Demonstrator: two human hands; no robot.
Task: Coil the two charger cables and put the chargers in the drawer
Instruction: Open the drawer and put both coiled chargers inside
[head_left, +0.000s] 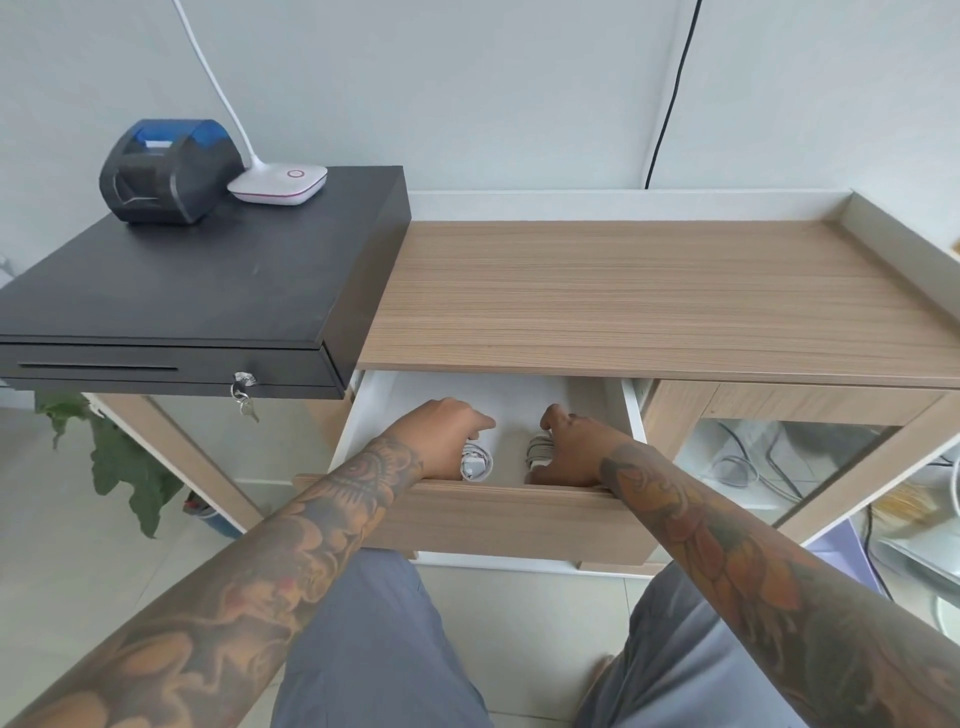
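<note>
Reaching into the open drawer (363, 415), the left hand (441, 431) curls around a white coiled charger (475, 462) while the right hand (574, 447) wraps a greyish coil (537, 451) just beside it. Both bundles sit low inside, near the drawer's front panel (whether they touch the floor is hidden). The wooden desk (649, 291) above lies bare beside a black cash box (182, 280).

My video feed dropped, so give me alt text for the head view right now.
Both hands reach into the open drawer, the left hand on a white coiled charger and the right hand on a grey coiled charger. The wooden counter above is bare.
</note>
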